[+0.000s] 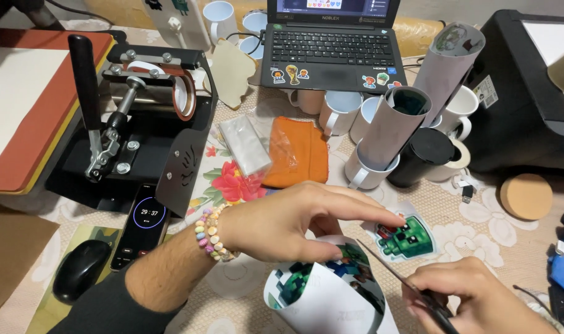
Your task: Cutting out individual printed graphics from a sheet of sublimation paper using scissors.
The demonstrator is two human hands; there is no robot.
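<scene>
left hand [282, 222] pinches the thin, floppy curled printed paper sheet [328, 291] by its edge; right hand [473, 297] grips black scissors [418, 294].

A dark round-dial phone screen [147, 214] glows beside the press; the laptop screen [331, 7] shows blue at the table's far edge.

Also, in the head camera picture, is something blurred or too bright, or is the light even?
Head view: light is soft and even, shadows faint. The left hand on the curled printed paper sheet is sharp; the right hand with dark scissors is slightly soft at the frame edge. The white panel top right looks washed out. Edges bend a little.
</scene>
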